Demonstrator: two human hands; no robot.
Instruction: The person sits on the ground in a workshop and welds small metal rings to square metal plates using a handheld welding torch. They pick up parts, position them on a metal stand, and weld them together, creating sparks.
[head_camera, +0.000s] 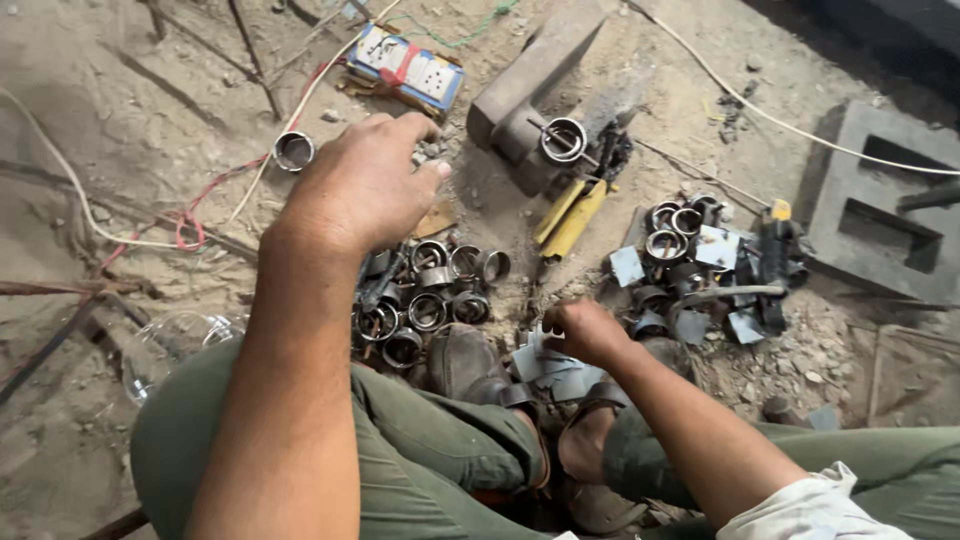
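Metal rings (430, 290): a heap of short steel ring sections on the dusty ground, directly below the left hand and just in front of the person's knees.
Left hand (365, 185): raised above the heap, back of the hand to the camera, fingers (425, 130) curled loosely together; it seems to hold nothing, though the palm side is hidden.
Right hand (585, 330): lower, near the sandalled feet, fingers closed on thin grey metal plates (550, 365) stacked there.
Second pile (700, 265): more rings with small square plates welded on, to the right, well apart from the first heap.
Block (535, 95): a heavy metal block ahead, one ring (563, 140) resting on it, yellow-handled tool (572, 215) just beside.
Stray ring (294, 150): alone on the ground, left of the left hand.
Socket box (405, 65): a rectangular blue-and-white power strip with red marking, at top centre, wires trailing from it across the dirt.
Concrete block (880, 200): grey, hollow, at the far right.
Risk: cut edges on rings and plates could nick bare fingers; loose wires on the ground could snag a foot or a hand; the heap may slide if disturbed.
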